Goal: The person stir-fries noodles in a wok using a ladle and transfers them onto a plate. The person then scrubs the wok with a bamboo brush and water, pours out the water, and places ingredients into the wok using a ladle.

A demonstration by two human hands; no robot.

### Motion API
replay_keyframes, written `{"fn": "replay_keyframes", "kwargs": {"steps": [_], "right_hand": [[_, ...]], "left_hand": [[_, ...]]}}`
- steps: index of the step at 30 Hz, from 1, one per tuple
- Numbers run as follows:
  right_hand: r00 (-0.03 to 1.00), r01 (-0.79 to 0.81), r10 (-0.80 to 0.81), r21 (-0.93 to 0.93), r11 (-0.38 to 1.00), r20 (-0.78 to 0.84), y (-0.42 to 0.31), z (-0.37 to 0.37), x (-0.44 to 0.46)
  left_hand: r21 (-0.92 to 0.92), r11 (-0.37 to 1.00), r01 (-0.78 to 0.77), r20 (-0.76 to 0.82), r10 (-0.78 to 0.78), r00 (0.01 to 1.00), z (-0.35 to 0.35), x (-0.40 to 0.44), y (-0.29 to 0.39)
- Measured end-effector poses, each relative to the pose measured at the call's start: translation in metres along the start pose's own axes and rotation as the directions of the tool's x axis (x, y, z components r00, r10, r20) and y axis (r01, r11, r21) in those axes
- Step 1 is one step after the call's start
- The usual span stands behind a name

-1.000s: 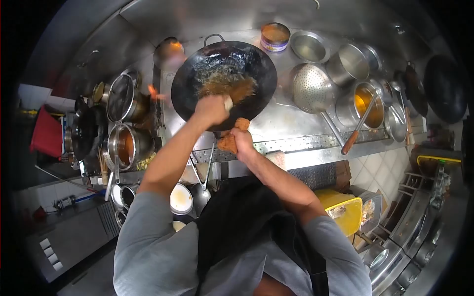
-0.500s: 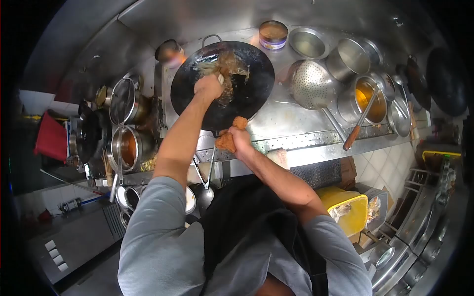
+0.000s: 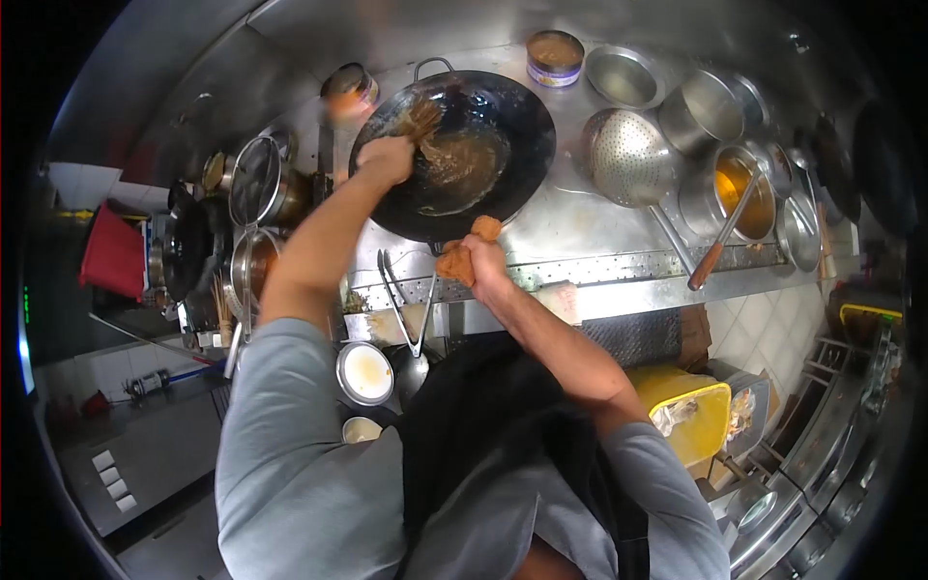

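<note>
My left hand (image 3: 387, 160) is closed around a bamboo wok brush (image 3: 421, 120), its bristles against the upper left inside of a black wok (image 3: 527, 126). Murky brown water (image 3: 462, 169) lies in the bottom of the wok. At the wok's near rim, my right hand (image 3: 486, 266) grips a folded orange-brown cloth (image 3: 457, 262) over the near handle, which is mostly covered. A loop handle (image 3: 433, 64) shows on the far side. Below the wok, metal tongs (image 3: 411, 324) rest across the counter edge, apart from both hands.
Right of the wok are a perforated strainer (image 3: 628, 155), a pot of orange liquid (image 3: 730, 188) with a wooden-handled ladle (image 3: 710, 263), and steel bowls. Cans stand behind. Pots with a mesh strainer (image 3: 254, 184) are at left. A yellow bin (image 3: 710, 416) stands at lower right.
My left hand has swept the brush toward the wok's upper left side. The brown water has settled toward the middle. My right hand still holds the cloth at the rim. The view has shifted slightly.
</note>
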State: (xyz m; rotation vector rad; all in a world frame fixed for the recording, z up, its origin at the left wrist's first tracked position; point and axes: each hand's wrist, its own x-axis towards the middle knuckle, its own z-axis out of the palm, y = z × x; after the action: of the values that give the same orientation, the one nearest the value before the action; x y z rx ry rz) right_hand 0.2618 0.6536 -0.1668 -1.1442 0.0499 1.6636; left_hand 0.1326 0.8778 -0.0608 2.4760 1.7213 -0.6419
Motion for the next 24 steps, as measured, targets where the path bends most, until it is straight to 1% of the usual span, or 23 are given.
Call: {"fn": "replay_keyframes", "kwargs": {"steps": [2,4,5,6,8,10,12,14,15,16,17,18,20,22,24], "right_hand": [[1.0,0.023,-0.023,-0.009,1.0,-0.016,0.006,0.0,0.001],[0.999,0.038,-0.038,-0.004,0.999,0.009,0.002,0.003,-0.001],[0.997,0.07,-0.071,-0.033,0.997,-0.018,0.004,0.003,0.001],[0.998,0.066,-0.067,-0.021,0.998,-0.008,0.003,0.005,0.0],[0.998,0.06,-0.06,0.002,0.998,-0.005,0.001,0.005,-0.004],[0.998,0.055,-0.055,0.018,0.998,-0.01,-0.001,0.008,-0.001],[1.0,0.026,-0.026,0.018,0.999,-0.01,0.001,0.008,-0.005],[1.0,-0.011,0.011,0.016,1.0,-0.002,-0.004,0.007,-0.011],[1.0,-0.002,0.002,0.027,1.0,0.008,-0.002,0.004,-0.009],[1.0,0.009,-0.01,0.037,0.999,0.023,0.001,0.001,-0.004],[0.999,0.016,-0.018,0.043,0.999,0.043,0.003,0.001,-0.001],[0.999,0.017,-0.019,0.042,0.999,0.033,0.0,0.007,-0.007],[1.0,0.021,-0.022,0.034,0.999,0.01,-0.016,0.021,-0.03],[0.999,0.02,-0.021,0.035,0.999,0.044,-0.017,0.02,-0.029],[0.999,0.032,-0.034,0.052,0.998,0.039,-0.008,0.014,-0.018]], "left_hand": [[-0.208,0.976,0.064,0.012,-0.063,0.998,-0.003,-0.006,0.044],[-0.205,0.979,0.014,0.063,-0.001,0.998,0.015,-0.032,0.07],[-0.211,0.976,-0.057,0.071,0.074,0.995,0.012,-0.061,0.067],[-0.216,0.967,-0.133,0.08,0.153,0.985,0.003,-0.094,0.067],[-0.039,0.973,-0.226,0.16,0.229,0.96,-0.016,-0.149,0.041],[0.158,0.973,-0.166,0.219,0.13,0.967,0.009,-0.131,-0.022],[0.083,0.996,0.023,0.099,-0.031,0.995,0.004,-0.084,-0.051],[-0.119,0.99,0.081,-0.098,-0.093,0.991,0.003,-0.032,-0.031],[-0.177,0.982,0.061,-0.091,-0.077,0.993,0.0,-0.017,-0.008],[-0.228,0.965,0.132,-0.069,-0.151,0.986,0.011,-0.008,0.023],[-0.197,0.977,0.083,0.044,-0.076,0.996,0.001,-0.018,0.049],[-0.262,0.964,0.039,0.01,-0.038,0.999,0.015,-0.023,0.069],[-0.349,0.934,-0.077,0.016,0.088,0.996,0.018,-0.063,0.08],[-0.274,0.936,-0.223,0.059,0.248,0.967,0.004,-0.117,0.056],[-0.079,0.961,-0.264,0.21,0.275,0.938,-0.013,-0.148,0.015]]}}
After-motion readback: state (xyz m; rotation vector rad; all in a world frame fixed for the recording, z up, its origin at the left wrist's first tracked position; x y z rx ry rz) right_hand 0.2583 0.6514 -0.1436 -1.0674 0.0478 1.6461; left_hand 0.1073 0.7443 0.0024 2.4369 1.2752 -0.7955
